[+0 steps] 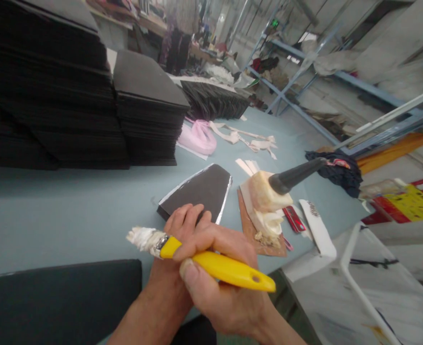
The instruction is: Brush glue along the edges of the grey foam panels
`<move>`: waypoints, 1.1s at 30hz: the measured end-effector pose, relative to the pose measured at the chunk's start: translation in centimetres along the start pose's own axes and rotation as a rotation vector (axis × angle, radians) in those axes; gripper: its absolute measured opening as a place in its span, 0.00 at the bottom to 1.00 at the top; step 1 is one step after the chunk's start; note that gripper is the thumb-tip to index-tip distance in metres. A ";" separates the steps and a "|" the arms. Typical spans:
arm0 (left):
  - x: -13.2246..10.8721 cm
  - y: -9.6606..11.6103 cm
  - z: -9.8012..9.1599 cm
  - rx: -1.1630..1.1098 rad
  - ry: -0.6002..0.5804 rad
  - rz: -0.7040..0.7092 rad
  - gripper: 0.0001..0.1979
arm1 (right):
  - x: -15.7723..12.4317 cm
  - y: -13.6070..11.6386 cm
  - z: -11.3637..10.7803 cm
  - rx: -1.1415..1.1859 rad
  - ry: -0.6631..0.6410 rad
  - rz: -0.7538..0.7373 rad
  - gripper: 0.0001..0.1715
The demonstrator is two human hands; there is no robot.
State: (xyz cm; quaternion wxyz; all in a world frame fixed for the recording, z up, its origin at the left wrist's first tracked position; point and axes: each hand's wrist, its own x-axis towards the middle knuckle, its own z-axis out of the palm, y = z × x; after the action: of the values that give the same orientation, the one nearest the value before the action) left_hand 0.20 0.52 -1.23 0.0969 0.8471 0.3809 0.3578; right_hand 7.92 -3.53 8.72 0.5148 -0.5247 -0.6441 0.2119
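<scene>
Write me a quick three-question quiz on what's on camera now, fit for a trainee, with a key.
1. Which hand holds the yellow-handled brush?
2. True or false: the pink bundle lies on top of the black stack.
3. The fingers of the left hand rest on:
A) a red pouch
B) a dark panel with white along its edges
C) a metal tray

Key:
1. The right hand.
2. False; it lies on the tabletop beside the stack.
3. B.
</scene>
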 end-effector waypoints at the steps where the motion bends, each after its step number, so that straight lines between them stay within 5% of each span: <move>1: 0.2 -0.1 -0.3 0.023 -0.006 0.011 0.17 | -0.6 -0.1 -0.4 -0.007 0.048 -0.027 0.09; 9: 3.6 -2.2 -4.3 -0.015 -0.277 0.192 0.23 | -6.3 1.8 -6.0 0.045 0.618 0.000 0.06; 12: 5.0 -4.3 -5.2 -0.135 -0.391 0.241 0.24 | -8.1 2.5 -7.2 0.026 0.715 0.002 0.08; 18: 6.7 -5.6 -6.5 -0.127 -0.592 0.311 0.25 | -11.3 3.0 -6.5 0.040 0.759 0.060 0.13; 33: 9.3 -5.5 -6.7 -0.019 -0.721 0.371 0.27 | -12.5 4.4 -5.7 0.151 0.715 0.166 0.13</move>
State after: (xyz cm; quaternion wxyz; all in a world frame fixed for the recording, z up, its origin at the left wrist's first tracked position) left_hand -3.31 10.23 6.14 0.1657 0.9717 0.1601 0.0529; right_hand 13.94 -14.63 1.79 0.7254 -0.5767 -0.3614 0.1032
